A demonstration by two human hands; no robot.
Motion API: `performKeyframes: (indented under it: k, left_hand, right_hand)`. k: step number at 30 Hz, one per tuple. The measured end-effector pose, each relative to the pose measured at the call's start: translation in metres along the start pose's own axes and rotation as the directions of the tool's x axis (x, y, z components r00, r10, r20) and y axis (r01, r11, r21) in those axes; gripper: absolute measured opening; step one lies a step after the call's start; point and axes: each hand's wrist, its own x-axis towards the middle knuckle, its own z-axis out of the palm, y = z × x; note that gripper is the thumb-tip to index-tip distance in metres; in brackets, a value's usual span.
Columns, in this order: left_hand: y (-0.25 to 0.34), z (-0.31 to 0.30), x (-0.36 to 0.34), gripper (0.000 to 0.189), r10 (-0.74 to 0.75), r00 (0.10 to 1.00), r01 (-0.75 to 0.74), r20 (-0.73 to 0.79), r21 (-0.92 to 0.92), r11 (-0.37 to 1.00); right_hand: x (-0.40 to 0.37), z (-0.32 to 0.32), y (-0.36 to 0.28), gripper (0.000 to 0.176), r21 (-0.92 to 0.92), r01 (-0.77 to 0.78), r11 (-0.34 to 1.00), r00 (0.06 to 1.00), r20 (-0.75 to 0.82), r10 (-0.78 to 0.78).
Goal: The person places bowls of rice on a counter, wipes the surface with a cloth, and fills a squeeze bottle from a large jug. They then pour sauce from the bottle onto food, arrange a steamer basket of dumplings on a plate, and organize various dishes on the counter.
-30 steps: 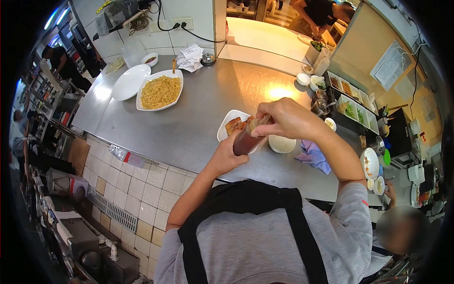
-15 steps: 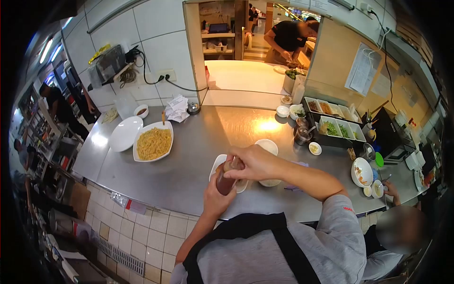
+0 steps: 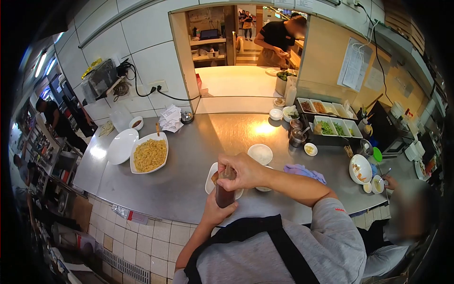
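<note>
Grey stainless-steel counter (image 3: 189, 199) bears a white round-cornered dish (image 3: 210, 187), partly hidden; in front, right hand (image 3: 239, 173), forearm slanting across, grips the top of a dark-red cylindrical bottle (image 3: 224, 196); left hand (image 3: 216, 209) wraps its lower body; crumpled lilac cloth (image 3: 305, 173), mostly hidden half a second earlier, now shows.

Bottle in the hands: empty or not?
Not empty: dark contents show through the bottle below the right hand; exact level, cannot tell.

Near the steel counter's (image 3: 189, 199) front edge, the left hand (image 3: 216, 209) grips a dark red bottle (image 3: 224, 196), the right hand (image 3: 243, 171) clasping its top. A white bowl (image 3: 163, 136) of yellow food (image 3: 150, 155) stands towards the left edge, topping trays (image 3: 355, 128) towards the back right.
</note>
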Motion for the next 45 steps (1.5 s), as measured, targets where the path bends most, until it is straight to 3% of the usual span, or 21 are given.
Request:
performKeyframes:
  k: [4, 7, 10, 13, 15, 17, 20, 21, 24, 27, 30, 33, 34, 35, 38, 39, 43, 44, 45]
  left_hand:
    - [-0.009, 0.011, 0.001, 0.057, -0.031, 0.998, 0.03, -0.062, -0.025, 0.999]
    - [-0.012, 0.013, 0.006, 0.059, 0.057, 0.994, -0.049, -0.088, 0.098, 0.994]
    - [-0.017, 0.021, 0.013, 0.063, 0.041, 0.999, -0.043, -0.028, -0.053, 0.998]
    - [-0.022, 0.026, 0.016, 0.066, -0.014, 0.999, 0.025, 0.045, -0.265, 0.964]
    - [-0.023, 0.036, 0.017, 0.071, -0.009, 0.999, 0.027, 0.045, -0.412, 0.911]
    - [-0.018, 0.04, 0.022, 0.075, -0.048, 0.995, 0.087, 0.092, -0.495, 0.865]
    - [-0.023, 0.045, 0.035, 0.077, -0.042, 0.992, 0.099, 0.123, -0.504, 0.858]
    - [-0.022, 0.049, 0.042, 0.076, -0.029, 0.991, 0.092, 0.132, -0.503, 0.859]
    - [-0.036, 0.063, 0.064, 0.068, 0.016, 0.989, 0.056, 0.145, -0.477, 0.877]
    - [-0.018, 0.087, 0.083, 0.056, 0.025, 0.985, 0.071, 0.173, -0.528, 0.847]
    - [-0.019, 0.115, 0.098, 0.056, -0.065, 0.968, 0.201, 0.244, -0.584, 0.786]
    - [-0.021, 0.146, 0.107, 0.058, -0.185, 0.94, 0.324, 0.285, -0.586, 0.743]
    - [-0.018, 0.159, 0.109, 0.058, -0.234, 0.938, 0.341, 0.258, -0.548, 0.764]
    - [-0.02, 0.17, 0.111, 0.054, -0.122, 0.95, 0.276, 0.287, -0.595, 0.755]
    - [-0.037, 0.203, 0.101, 0.048, 0.182, 0.98, -0.116, 0.077, -0.52, 0.847]
    - [-0.023, 0.193, 0.101, 0.055, 0.228, 0.953, -0.119, 0.2, -0.444, 0.888]
    - [-0.007, 0.202, 0.117, 0.065, 0.187, 0.967, -0.065, 0.175, -0.54, 0.839]
    - [-0.002, 0.207, 0.117, 0.068, 0.185, 0.969, -0.064, 0.161, -0.561, 0.825]
    - [0.001, 0.209, 0.117, 0.07, 0.181, 0.972, -0.063, 0.147, -0.582, 0.811]
  right_hand:
    - [-0.009, -0.003, 0.002, 0.036, -0.047, -0.087, 0.995, 0.996, 0.007, 0.088]
    - [-0.023, -0.012, 0.005, 0.042, -0.207, 0.047, 0.977, 0.996, -0.065, -0.062]
    - [-0.049, -0.023, -0.002, 0.047, -0.052, 0.037, 0.998, 0.985, -0.169, -0.045]
    - [-0.09, -0.043, 0.032, 0.041, 0.007, -0.308, 0.951, 0.92, -0.253, 0.3]
    - [-0.128, -0.068, 0.082, 0.035, -0.246, -0.461, 0.853, 0.864, -0.344, 0.368]
    - [-0.174, -0.09, 0.119, 0.033, -0.326, -0.752, 0.573, 0.656, -0.452, 0.604]
    - [-0.237, -0.081, 0.165, 0.035, -0.393, -0.761, 0.516, 0.645, -0.536, 0.544]
    - [-0.253, -0.063, 0.178, 0.035, -0.492, -0.671, 0.555, 0.735, -0.539, 0.411]
    - [-0.261, -0.015, 0.15, 0.04, -0.744, -0.518, 0.422, 0.855, -0.446, 0.264]
    - [-0.283, 0.002, 0.145, 0.033, -0.637, -0.557, 0.532, 0.829, -0.459, 0.319]
    - [-0.288, -0.012, 0.145, 0.025, -0.143, -0.697, 0.703, 0.538, -0.752, 0.381]
    - [-0.233, -0.035, 0.068, 0.024, -0.119, -0.556, 0.823, 0.445, -0.879, 0.173]
    - [-0.221, -0.034, 0.059, 0.028, -0.268, -0.494, 0.827, 0.526, -0.85, 0.039]
    - [-0.208, -0.033, 0.053, 0.033, -0.41, -0.422, 0.809, 0.594, -0.799, -0.095]
    - [-0.167, -0.032, 0.037, 0.039, -0.537, -0.419, 0.732, 0.67, -0.727, -0.149]
    - [-0.165, -0.036, 0.04, 0.04, -0.472, -0.396, 0.788, 0.623, -0.768, -0.147]
    - [-0.154, -0.055, 0.057, 0.041, -0.126, -0.249, 0.96, 0.397, -0.918, -0.017]
    - [-0.153, -0.059, 0.063, 0.041, -0.023, -0.201, 0.979, 0.336, -0.941, 0.047]
    - [-0.149, -0.065, 0.068, 0.037, 0.279, -0.06, 0.959, 0.307, -0.908, 0.283]
